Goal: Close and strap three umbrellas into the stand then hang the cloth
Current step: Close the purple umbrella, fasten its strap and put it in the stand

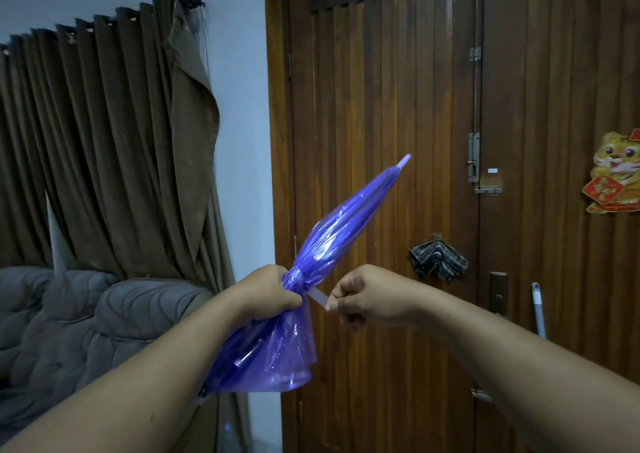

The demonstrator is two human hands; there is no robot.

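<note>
one purple umbrella [346, 224], folded, tip toward 1 o'clock, sits mid-frame. left hand [266, 293] clenches its gathered plastic; right hand [367, 297] pinches the pale strap [320, 298] at 3 o'clock of it. strapping looks underway, not fastened. a striped cloth [438, 260] hangs on the door [381, 106]. stand, other umbrellas unseen; handle cut off.

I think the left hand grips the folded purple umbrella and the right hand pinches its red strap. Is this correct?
Not quite: the strap is pale and whitish, not red. The head view shows the left hand gripping the folded purple umbrella and the right hand pinching that strap.
</note>
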